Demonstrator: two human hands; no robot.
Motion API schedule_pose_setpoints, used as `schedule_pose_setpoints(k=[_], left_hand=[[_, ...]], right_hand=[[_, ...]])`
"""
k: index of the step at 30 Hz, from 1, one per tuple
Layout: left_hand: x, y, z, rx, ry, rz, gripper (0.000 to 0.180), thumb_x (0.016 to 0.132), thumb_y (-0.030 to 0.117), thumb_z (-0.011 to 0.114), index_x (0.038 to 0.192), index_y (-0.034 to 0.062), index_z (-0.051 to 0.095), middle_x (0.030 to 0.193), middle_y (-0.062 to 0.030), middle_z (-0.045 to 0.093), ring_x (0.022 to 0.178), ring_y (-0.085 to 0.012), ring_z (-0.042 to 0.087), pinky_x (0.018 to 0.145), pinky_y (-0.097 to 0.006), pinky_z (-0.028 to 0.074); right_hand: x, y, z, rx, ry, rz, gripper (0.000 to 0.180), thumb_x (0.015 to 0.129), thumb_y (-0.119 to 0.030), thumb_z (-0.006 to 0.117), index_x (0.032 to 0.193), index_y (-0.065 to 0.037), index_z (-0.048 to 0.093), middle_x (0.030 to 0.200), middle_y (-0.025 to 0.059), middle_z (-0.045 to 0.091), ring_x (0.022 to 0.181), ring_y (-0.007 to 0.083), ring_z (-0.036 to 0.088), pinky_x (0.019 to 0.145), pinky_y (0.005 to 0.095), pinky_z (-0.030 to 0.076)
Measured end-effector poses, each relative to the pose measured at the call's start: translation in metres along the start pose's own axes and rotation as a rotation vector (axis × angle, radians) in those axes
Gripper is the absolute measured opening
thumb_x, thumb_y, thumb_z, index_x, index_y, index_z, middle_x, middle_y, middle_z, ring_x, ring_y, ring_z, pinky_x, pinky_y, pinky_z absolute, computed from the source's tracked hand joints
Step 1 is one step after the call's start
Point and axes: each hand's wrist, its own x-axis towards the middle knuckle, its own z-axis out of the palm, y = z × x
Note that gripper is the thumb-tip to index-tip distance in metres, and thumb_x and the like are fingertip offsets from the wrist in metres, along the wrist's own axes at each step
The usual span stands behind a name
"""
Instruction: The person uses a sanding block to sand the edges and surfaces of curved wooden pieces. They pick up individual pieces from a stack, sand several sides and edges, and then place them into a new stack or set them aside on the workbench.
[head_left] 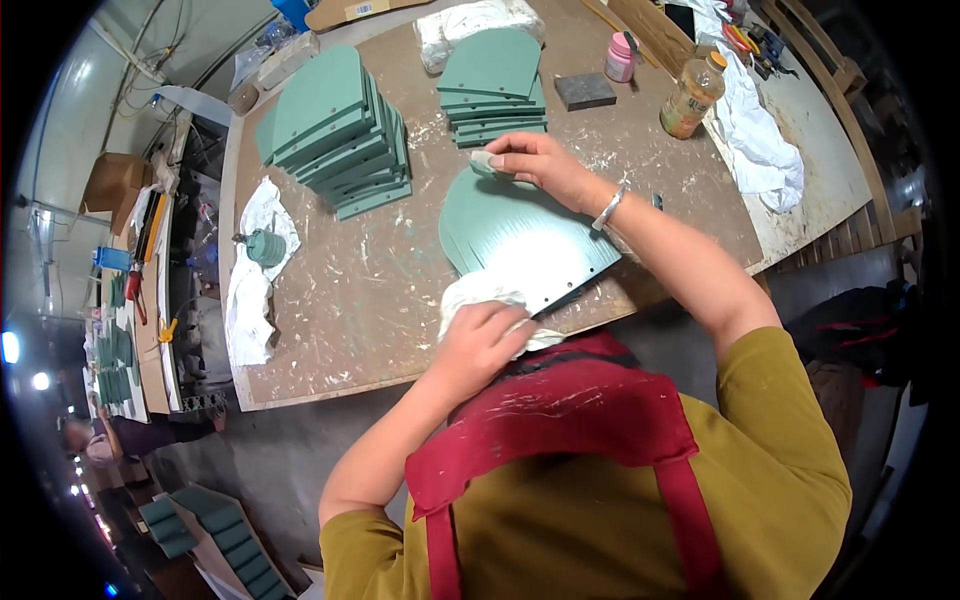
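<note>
Grey floor [300,440]. Brown table [330,320], scuffed, flecked white. Board stacks [325,125], green, left and back. Green board [490,225] near the front edge, bright with glare. Left hand [478,345] curled over white cloth [472,294], grip unclear; right hand [545,167] pinches pale pad [482,162] at the board's rounded end.

And here lies the green panel [530,225], flat on the table [340,310], rounded end away, dark holes dotting its straight near edge (what a glare across that surface!). The small pale pad [482,162] sits at the curved rim; the white cloth [472,290] bunches at the near-left side.
</note>
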Motion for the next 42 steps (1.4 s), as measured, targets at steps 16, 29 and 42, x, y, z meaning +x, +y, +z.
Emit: schedule_pose_setpoints(k=[16, 29, 42], left_hand=[[0.076, 0.025, 0.012, 0.219, -0.237, -0.325, 0.09, 0.074, 0.047, 0.081, 0.146, 0.0095, 0.042, 0.153, -0.0203, 0.038, 0.141, -0.0414, 0.033, 0.108, -0.062, 0.033], [0.122, -0.037, -0.099, -0.95, 0.263, -0.882, 0.04, 0.101, 0.017, 0.056, 0.139, 0.0049, 0.051, 0.124, -0.0076, 0.065, 0.11, -0.0176, 0.062, 0.094, -0.033, 0.051], [0.194, -0.118, -0.023, -1.631, 0.811, -1.253, 0.044, 0.103, 0.039, 0.055, 0.132, 0.0057, 0.054, 0.125, -0.0084, 0.062, 0.116, -0.023, 0.059, 0.101, -0.042, 0.049]], right_hand=[[-0.064, -0.002, -0.037, 0.536, 0.374, -0.191, 0.026, 0.097, -0.023, 0.061, 0.117, -0.007, 0.061, 0.11, 0.005, 0.062, 0.099, 0.0155, 0.058, 0.088, 0.0374, 0.052], [-0.129, -0.021, -0.081, 0.413, 0.484, -0.173, 0.033, 0.097, -0.025, 0.059, 0.124, -0.005, 0.059, 0.108, 0.0018, 0.062, 0.096, 0.0113, 0.058, 0.083, 0.0292, 0.05], [-0.119, -0.017, -0.099, 0.523, 0.479, -0.21, 0.035, 0.096, -0.021, 0.06, 0.125, -0.002, 0.056, 0.113, 0.0072, 0.063, 0.097, 0.0154, 0.06, 0.085, 0.0331, 0.051]])
